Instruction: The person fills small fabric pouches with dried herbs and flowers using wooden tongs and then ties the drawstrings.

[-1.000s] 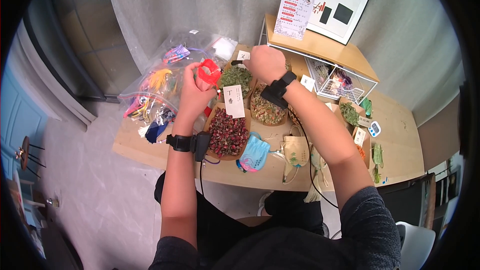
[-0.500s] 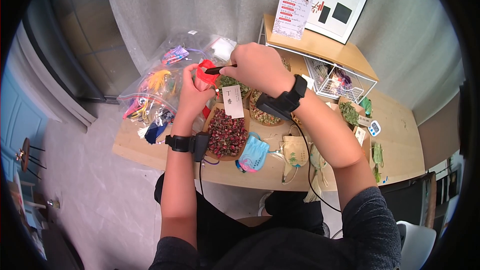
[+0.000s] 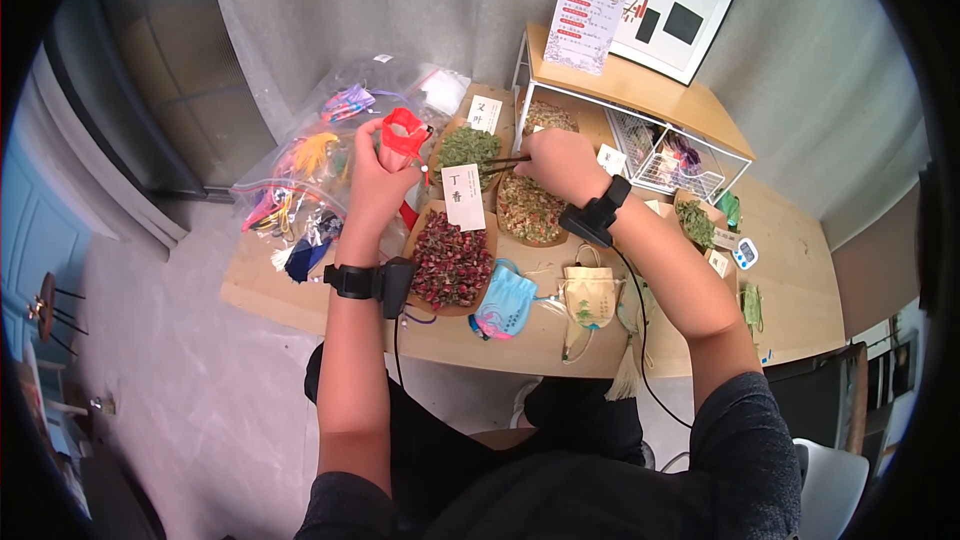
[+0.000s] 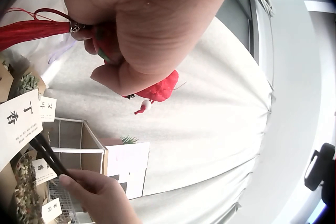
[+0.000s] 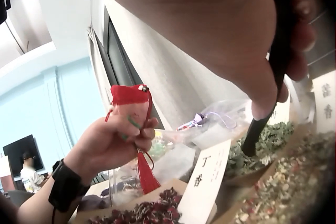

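Observation:
My left hand (image 3: 375, 185) grips a small red sachet pouch (image 3: 402, 135), holding it upright with its mouth spread at the top. A red tassel (image 5: 147, 174) hangs below the pouch in the right wrist view. In my right hand (image 3: 568, 162) is a pair of dark tongs (image 4: 48, 155), two slim prongs pointing left. Their tips reach over the box of dried green leaves (image 3: 466, 146), and the right wrist view shows them close above the leaves. Nearer me stands a box of dried rosebuds (image 3: 450, 265), with a white label card (image 3: 463, 197) at its back.
A box of mixed dried flowers (image 3: 530, 208) stands under my right wrist. Blue (image 3: 506, 302) and cream (image 3: 590, 297) pouches lie at the front edge. Clear plastic bags (image 3: 300, 175) with tassels fill the left side; a wooden-topped wire shelf (image 3: 640, 80) stands at the back right.
Half a second ago the tongs were at the red pouch's mouth; now my right hand has drawn them back right, over the leaf box. The left hand keeps hold of the pouch.

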Tool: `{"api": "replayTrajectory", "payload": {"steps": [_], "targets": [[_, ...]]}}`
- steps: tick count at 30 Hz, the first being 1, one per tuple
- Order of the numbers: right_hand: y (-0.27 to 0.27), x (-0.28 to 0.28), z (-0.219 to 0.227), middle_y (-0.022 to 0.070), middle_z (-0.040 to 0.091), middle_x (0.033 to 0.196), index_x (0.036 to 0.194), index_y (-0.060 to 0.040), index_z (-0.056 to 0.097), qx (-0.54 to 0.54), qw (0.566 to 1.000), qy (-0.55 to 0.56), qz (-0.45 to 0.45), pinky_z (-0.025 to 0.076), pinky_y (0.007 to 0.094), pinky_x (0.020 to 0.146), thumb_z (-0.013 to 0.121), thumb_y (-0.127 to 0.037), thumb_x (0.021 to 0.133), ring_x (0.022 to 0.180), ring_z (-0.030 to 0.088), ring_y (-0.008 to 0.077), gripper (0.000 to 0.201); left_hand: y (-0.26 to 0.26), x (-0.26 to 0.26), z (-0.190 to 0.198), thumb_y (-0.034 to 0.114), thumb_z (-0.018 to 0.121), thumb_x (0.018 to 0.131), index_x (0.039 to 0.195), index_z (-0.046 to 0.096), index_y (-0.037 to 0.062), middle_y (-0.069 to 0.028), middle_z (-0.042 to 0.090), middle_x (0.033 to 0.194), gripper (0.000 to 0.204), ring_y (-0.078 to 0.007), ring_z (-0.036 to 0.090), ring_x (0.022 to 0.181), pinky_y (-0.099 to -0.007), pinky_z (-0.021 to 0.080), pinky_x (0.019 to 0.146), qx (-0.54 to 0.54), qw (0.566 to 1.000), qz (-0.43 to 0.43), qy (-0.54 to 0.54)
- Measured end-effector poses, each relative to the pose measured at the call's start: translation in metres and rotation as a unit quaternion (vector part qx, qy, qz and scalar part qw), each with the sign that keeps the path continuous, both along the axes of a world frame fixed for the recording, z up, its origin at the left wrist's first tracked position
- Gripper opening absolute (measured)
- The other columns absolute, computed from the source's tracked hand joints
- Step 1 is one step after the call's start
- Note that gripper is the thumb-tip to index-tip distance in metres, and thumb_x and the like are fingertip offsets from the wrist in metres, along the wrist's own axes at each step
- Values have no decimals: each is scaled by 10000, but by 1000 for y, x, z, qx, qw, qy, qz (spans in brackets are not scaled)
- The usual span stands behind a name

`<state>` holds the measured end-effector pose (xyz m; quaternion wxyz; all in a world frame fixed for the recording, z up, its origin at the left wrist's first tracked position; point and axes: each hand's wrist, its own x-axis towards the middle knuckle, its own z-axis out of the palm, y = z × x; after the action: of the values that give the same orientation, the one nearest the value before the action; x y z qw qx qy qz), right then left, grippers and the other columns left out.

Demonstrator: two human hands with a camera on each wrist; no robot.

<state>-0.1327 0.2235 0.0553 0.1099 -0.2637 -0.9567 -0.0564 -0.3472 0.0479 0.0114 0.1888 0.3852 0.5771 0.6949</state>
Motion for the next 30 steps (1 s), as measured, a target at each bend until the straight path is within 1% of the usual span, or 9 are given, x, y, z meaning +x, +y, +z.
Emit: {"api": "replayTrajectory", "payload": {"steps": [1,5,8,11,14,17,22,25,30], "targets": [[3,0,-7,186,731,833,838,-25,749,-3,1000,-1,14,584,465,709,811,-312,824,817,728,378,294,1,0,0,-58,691,759,1371,432,89,-67,624,1172,680,-135,605,1033,-302,509,883,-2,1000,0,2],[7,-8,-23,179,724,797,787,-40,758,72,995,19,60,584,450,651,802,-255,802,750,732,357,221,5,-3,-6,-53,687,764,1377,425,91,-62,631,1155,683,-132,603,1018,-301,507,878,-5,1000,2,7],[11,-19,-30,182,720,784,762,-42,756,100,993,47,45,586,444,649,792,-234,795,744,733,354,198,6,-4,-7,-50,688,762,1378,423,91,-56,628,1153,685,-126,598,1002,-297,505,873,-10,1000,-1,12],[27,-34,-39,185,722,787,781,-44,759,97,993,60,40,587,451,661,779,-230,824,753,734,360,192,4,-3,-4,-50,688,759,1379,425,93,-48,627,1141,688,-122,594,982,-295,505,867,-3,1000,-16,-7],[26,-42,-41,186,727,793,806,-39,760,54,997,50,-24,587,457,674,774,-244,850,759,736,361,209,3,-5,-5,-55,689,756,1382,424,87,-46,616,1149,694,-119,587,991,-291,502,871,-7,1000,-13,-7],[23,-44,-42,181,731,784,829,-42,764,29,998,50,-37,588,460,684,767,-271,869,766,737,360,233,4,-5,-5,-59,691,754,1379,426,78,-51,604,1169,693,-120,582,1006,-289,500,879,16,1000,-19,-11],[27,-48,-52,173,731,770,824,-50,771,56,997,38,-28,587,454,676,754,-296,876,744,735,356,252,0,-3,1,-58,695,750,1373,433,70,-57,597,1185,688,-127,586,1019,-295,502,887,-10,1000,-3,7],[26,-46,-51,172,727,758,809,-45,770,68,996,58,-17,586,452,666,748,-296,880,731,733,352,262,1,-2,0,-50,700,751,1377,433,74,-65,605,1186,691,-139,598,1028,-304,507,889,-16,1000,1,13],[17,-45,-23,177,719,747,795,-32,765,75,993,81,-31,584,455,662,748,-287,881,727,729,355,270,3,-5,-6,-28,711,756,1386,424,85,-92,623,1196,702,-156,613,1044,-318,512,900,-25,1000,0,17]]}}
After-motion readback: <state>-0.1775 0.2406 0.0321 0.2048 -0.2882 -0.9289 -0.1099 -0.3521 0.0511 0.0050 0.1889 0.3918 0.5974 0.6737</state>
